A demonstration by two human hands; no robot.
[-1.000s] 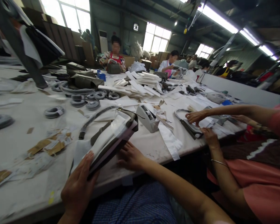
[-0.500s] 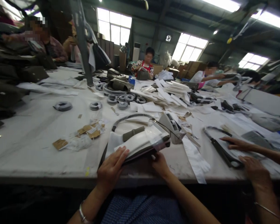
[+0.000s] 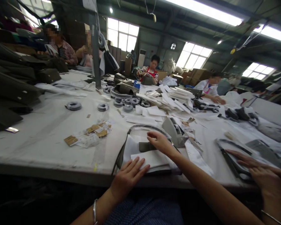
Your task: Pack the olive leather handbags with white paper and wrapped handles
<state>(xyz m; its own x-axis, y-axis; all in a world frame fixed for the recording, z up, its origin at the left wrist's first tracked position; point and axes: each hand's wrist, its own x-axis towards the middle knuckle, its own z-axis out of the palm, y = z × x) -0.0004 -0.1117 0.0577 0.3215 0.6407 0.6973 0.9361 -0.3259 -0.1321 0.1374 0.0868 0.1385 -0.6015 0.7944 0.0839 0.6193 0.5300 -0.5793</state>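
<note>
A dark olive handbag (image 3: 120, 158) lies at the table's near edge, its wrapped strap (image 3: 142, 126) arching away from me. White packing sheets (image 3: 152, 158) cover part of it, and an olive tab (image 3: 144, 146) shows above them. My left hand (image 3: 130, 175) rests on the sheets and the bag's near left part, fingers stretched out. Over the right part of the bag, beside the tab, my right hand (image 3: 161, 142) has its fingers extended and holds nothing visible. Whether it touches the bag I cannot tell.
A grey tape-dispenser-like device (image 3: 174, 132) stands behind the bag. Left lie brown tags in clear plastic (image 3: 91, 136); farther back are wrapped strap coils (image 3: 127, 106) and stacked white sheets (image 3: 175, 98). At right, a co-worker's hands (image 3: 259, 170) touch another bag (image 3: 231, 162).
The bag has gone from tilted up between my hands to lying flatter. My right hand has moved from its near underside to above it; my left hand's fingers have spread over the sheets.
</note>
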